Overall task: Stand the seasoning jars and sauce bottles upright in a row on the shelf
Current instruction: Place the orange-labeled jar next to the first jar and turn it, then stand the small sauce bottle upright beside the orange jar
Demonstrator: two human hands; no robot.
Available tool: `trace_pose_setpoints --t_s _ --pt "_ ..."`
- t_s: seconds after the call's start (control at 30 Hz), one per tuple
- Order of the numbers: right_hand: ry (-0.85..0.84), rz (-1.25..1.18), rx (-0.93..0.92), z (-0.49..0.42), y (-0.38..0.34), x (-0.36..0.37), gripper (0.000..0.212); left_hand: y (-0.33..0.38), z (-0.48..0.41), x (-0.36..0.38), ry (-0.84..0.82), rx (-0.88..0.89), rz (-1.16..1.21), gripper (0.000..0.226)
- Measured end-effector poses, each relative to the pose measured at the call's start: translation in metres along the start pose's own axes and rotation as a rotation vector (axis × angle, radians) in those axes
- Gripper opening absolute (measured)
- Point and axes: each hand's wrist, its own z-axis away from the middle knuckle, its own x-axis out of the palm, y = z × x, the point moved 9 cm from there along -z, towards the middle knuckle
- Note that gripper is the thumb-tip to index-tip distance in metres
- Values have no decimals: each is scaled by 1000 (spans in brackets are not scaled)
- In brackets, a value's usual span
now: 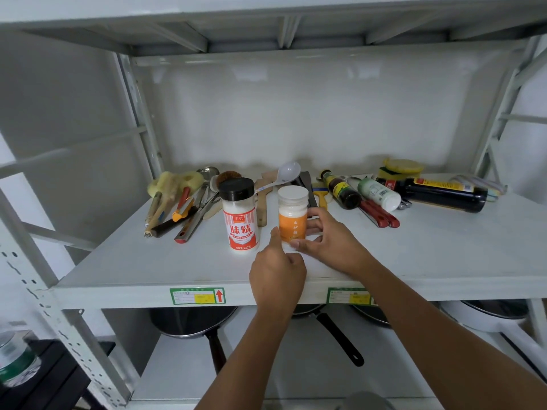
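An orange-labelled jar with a white lid [292,214] stands upright near the front of the white shelf [148,270]. My right hand [328,238] wraps its right side and base. My left hand [278,273] touches its lower left with the thumb, other fingers curled. Just left of it a red-and-white jar with a black lid [240,217] stands upright. Further back on the right, three bottles lie on their sides: a small dark sauce bottle [340,189], a white bottle with a green label [379,193] and a large dark soy bottle [438,193].
Brushes, spoons and ladles [189,202] lie in a pile at the back left. A white ladle [284,176], wooden spatulas, a yellow brush and red-handled tools [379,216] lie behind the jars. Sponges [401,168] sit at the back right. Pans [192,324] hang on the lower level.
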Motion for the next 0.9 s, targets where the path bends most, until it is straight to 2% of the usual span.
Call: trace_pose_setpoints --t_s 0.13,0.3,0.37,0.53,0.77,0.9 --pt "36 -37 5 1 3 -6 56 2 2 -6 33 12 60 62" --pt "436 80 -36 -12 1 -70 38 -4 5 -10 92 -4 159 62" --pt "489 150 6 -35 9 -97 32 -6 8 -14 135 -3 226 56" --pt "256 502 239 -102 42 -113 52 -6 8 -17 204 54 274 20" --pt "115 810 331 -149 74 -87 59 -5 6 -14 229 154 221 22" --pt "148 951 333 -153 88 -87 49 -1 9 -11 257 246 187 25"
